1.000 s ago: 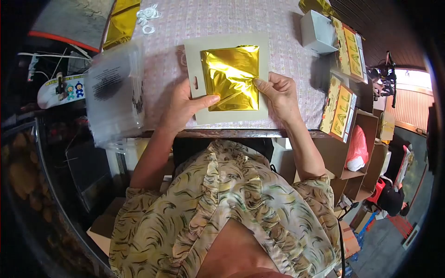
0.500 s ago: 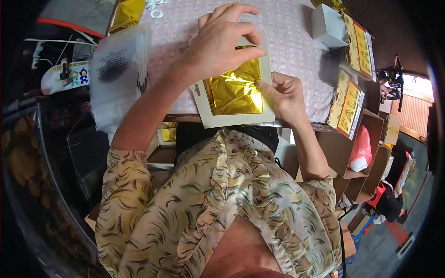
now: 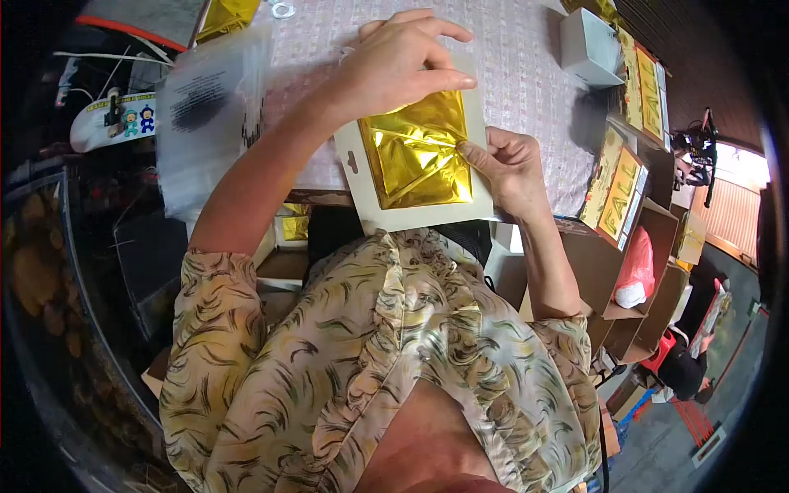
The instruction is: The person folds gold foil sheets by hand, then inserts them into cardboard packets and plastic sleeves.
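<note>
A cream backing card (image 3: 353,193) with a hang hole at its left edge lies at the table's near edge, its lower end overhanging. On it rests a shiny, crinkled gold foil packet (image 3: 419,160). My right hand (image 3: 514,168) grips the card's right side, thumb on top at the foil's edge and fingers curled beneath. Over the card's top end is my left hand (image 3: 403,66), fingers spread and thumb stretched out across the foil's upper part. It hides that end of the card.
Clear plastic sleeves (image 3: 205,123) are stacked on the left of the patterned tablecloth (image 3: 526,82). More gold foil (image 3: 226,18) and a white ring (image 3: 283,10) lie at the far left. Right are a white box (image 3: 590,49) and "FALL" printed packs (image 3: 620,193). Cardboard boxes (image 3: 592,271) stand below.
The left hand's thumb and fingers have shifted slightly up and right over the card's top. The right hand keeps its hold on the card's side. The view has shifted slightly.
</note>
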{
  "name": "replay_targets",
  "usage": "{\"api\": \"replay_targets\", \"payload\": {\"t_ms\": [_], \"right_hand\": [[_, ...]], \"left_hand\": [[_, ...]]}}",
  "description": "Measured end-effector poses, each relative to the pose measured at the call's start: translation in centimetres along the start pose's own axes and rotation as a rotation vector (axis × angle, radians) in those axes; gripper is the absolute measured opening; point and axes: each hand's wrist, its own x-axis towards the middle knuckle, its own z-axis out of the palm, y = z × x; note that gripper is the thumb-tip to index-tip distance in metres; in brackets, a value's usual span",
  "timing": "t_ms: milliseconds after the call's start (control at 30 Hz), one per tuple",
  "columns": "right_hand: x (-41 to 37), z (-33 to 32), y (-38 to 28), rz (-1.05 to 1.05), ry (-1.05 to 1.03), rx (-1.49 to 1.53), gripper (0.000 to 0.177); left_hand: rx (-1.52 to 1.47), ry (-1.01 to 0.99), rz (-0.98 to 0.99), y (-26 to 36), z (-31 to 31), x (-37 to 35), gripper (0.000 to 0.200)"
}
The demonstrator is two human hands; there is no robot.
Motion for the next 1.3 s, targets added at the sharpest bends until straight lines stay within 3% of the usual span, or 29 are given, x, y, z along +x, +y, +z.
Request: {"api": "replay_targets", "payload": {"t_ms": [233,433,533,600,633,700,733,800,900,1067,1300], "right_hand": [[-0.1,-0.3,0.4,-0.013,-0.001,-0.027,0.014],[0.0,-0.6,1.1,-0.003,0.000,0.034,0.015],[-0.2,-1.1,1.5,-0.003,0.035,0.082,0.016],[-0.3,-1.4,1.8,-0.015,0.068,0.108,0.017],[-0.4,-1.5,2.0,-0.010,0.097,0.131,0.017],[-0.5,-1.5,2.1,-0.002,0.121,0.151,0.018],[-0.5,-1.4,2.0,-0.030,0.121,0.193,0.018],[-0.6,-1.1,1.9,-0.048,0.109,0.237,0.018],[-0.7,-0.7,1.5,-0.045,0.089,0.269,0.018],[-0.5,-2.1,2.7,-0.009,0.086,0.254,0.019],[-0.4,-2.1,2.4,-0.028,0.064,0.225,0.020]], "left_hand": [[0.119,0.082,-0.098,-0.4,0.4,-2.7,0.017],[-0.022,0.102,-0.262,0.2,0.7,-3.6,0.027],[0.137,0.197,-0.241,0.9,-0.1,-4.8,0.028],[0.025,0.510,-0.241,0.7,-0.1,-6.0,0.047],[0.020,0.509,-0.237,0.7,0.4,-6.8,0.047],[-0.527,0.659,-0.544,1.3,1.5,-8.4,0.063],[-0.527,0.661,-0.547,2.1,1.5,-8.8,0.063],[-0.977,0.430,-0.605,3.6,1.7,-9.3,0.056],[-0.911,0.337,-0.683,3.6,3.3,-10.2,0.049],[-0.937,0.416,-0.539,2.8,4.7,-10.3,0.041],[-0.995,0.420,-0.537,2.2,5.2,-10.3,0.039]]}}
